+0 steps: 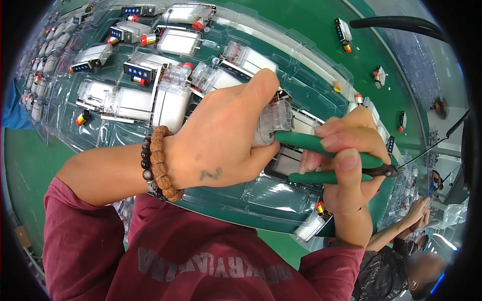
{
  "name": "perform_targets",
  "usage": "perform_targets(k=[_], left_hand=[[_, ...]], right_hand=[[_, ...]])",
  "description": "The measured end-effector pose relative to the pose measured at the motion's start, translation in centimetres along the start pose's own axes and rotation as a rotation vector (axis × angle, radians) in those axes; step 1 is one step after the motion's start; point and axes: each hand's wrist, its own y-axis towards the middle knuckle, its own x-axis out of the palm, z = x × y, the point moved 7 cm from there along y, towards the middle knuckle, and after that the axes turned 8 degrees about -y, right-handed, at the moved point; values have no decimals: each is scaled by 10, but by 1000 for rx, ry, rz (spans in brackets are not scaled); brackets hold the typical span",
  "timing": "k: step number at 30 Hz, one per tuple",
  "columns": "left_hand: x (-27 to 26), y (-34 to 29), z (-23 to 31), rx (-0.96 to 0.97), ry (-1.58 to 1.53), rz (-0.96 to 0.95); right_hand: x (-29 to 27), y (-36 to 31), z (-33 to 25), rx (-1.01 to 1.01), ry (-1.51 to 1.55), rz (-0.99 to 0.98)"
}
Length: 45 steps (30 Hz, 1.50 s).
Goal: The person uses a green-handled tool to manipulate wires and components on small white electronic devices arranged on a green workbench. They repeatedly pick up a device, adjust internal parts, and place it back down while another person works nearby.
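Note:
My left hand [221, 133], wearing two bead bracelets, is closed round a small device with a clear plastic housing [277, 118]. Most of that device is hidden by the hand. Green-handled side cutters [305, 142] lie in my right hand [351, 150], with fingers and thumb wrapped about the grips. The cutters' dark jaws point right, away from the device. One handle's end meets or almost meets the clear housing beside my left fingers. Beneath both hands, a clear plastic tray [273, 198] holds several similar white devices, among them one with a white body [170, 108] left of my left hand.
More devices with red-and-yellow cylinders [148, 39] fill the tray's far left. Several stand on the green surface [369, 103] at far right. One device [310, 227] rests at the near edge. A dark cable [396, 21] crosses the upper right. Another person's hands [419, 210] are at lower right.

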Motion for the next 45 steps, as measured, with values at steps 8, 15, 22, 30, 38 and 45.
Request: perform_targets(k=[8, 15, 22, 30, 38, 45], left_hand=[[2, -1, -1, -12, 3, -16], [-1, 0, -1, -4, -43, 17], [-27, 8, -1, -160, -183, -4], [-73, 89, -4, 120, 342, -67], [-90, 164, -107, -180, 493, 130], [-59, 202, -159, -566, 984, -176]], right_hand=[[3, -2, -3, -44, -37, 0], [2, 0, -32, -230, -234, 11], [-26, 12, -40, -205, -43, 173], [-49, 6, -49, -252, -108, 224], [-48, 7, -55, -255, -188, 216], [-49, 5, -54, -216, -51, 274]])
